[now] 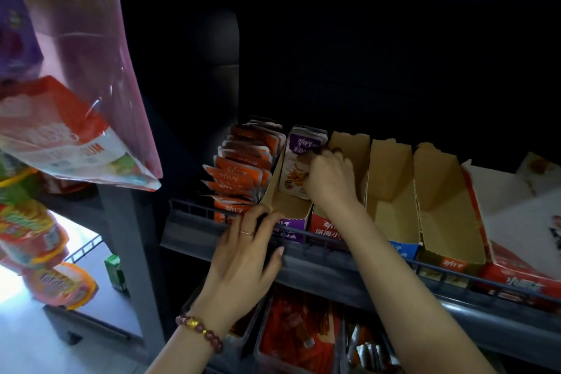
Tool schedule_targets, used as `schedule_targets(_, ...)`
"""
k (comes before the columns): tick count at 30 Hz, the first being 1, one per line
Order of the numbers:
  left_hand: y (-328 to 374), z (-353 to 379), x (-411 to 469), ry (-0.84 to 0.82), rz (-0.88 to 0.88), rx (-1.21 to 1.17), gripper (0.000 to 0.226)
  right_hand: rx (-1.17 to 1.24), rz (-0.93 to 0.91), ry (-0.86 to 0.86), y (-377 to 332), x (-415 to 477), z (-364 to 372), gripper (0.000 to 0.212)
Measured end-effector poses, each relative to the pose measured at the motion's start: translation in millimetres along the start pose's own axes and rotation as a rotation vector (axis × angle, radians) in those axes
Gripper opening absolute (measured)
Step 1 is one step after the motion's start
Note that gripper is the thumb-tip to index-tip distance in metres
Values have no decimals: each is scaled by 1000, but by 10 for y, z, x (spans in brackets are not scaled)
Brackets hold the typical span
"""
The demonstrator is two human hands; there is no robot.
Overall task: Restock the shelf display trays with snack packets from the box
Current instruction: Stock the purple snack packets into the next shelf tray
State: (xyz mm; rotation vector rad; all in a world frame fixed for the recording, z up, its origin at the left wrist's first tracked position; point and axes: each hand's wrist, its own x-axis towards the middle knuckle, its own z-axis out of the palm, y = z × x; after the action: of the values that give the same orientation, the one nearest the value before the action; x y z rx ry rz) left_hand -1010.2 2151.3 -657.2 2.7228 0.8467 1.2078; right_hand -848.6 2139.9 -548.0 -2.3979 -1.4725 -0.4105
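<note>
We see two bare forearms and hands reaching up from the bottom edge. The left hand (243, 258) wears a thin ring (246, 233), a slim band of light metal with a small glint; we cannot tell which finger carries it. Round the left wrist sits a bracelet (198, 332) of round, glossy beads, dark red to brownish, strung close in a single row. Among them we make out one gold bead (192, 322), larger and knobbly, its shape too small to read. The left thumbnail (279, 250) is fairly long, rounded and pale. The right hand (329, 176) is bare, and its fingertips lie in shadow, so we cannot make out the nails.
</note>
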Motion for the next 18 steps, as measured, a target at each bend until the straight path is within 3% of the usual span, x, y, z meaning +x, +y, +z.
schedule_targets(6,-17,-20,-11,-31,17,-6,51,27,-25,39,27,-9,19,37)
schedule_targets(13,-2,-103,-71,-58,54,-18,59,69,-85,127,45,-100,-55,26)
schedule_targets(18,17,-313,-159,-49,160,4,41,140,-196,122,92,-277,-156,31)
